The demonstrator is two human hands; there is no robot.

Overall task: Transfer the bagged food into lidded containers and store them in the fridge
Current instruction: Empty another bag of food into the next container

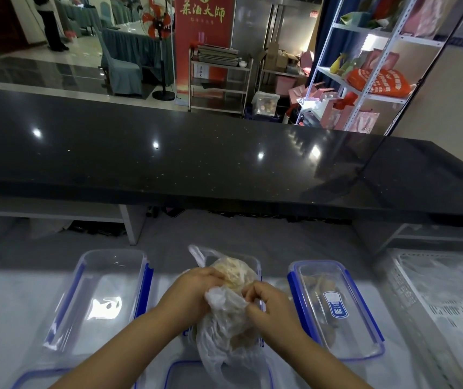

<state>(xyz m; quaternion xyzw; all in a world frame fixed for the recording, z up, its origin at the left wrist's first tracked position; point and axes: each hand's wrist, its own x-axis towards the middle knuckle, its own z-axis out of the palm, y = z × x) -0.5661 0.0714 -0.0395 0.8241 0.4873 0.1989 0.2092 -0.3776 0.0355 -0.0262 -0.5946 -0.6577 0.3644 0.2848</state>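
bag: thin, crinkly, translucent film (224, 329); held in both my hands over the middle container (258, 272), one handle loop sticking up at the back
food: pale stringy clump (235, 272), bulging at the top of the bag; can't tell what it is
left hand: (193, 290) fingers curled on the bag's left side, at the clump
right hand: (269, 301) pinches a fold of film, just beside the left
middle container: clear rigid plastic, mostly hidden under the bag; fill level can't tell
right container: (294, 293) lid on, blue rim and clips, brownish food inside
left container: (98, 276) open, rectangular, clear, nothing in it
lids: (179, 374) flat, blue-rimmed, nearest me
progress: my read is one box packed, one in hand, one to go; lidding and fridge not yet done
crate: (435, 299) white perforated plastic, far right
counter: (196, 153) black polished stone, beyond
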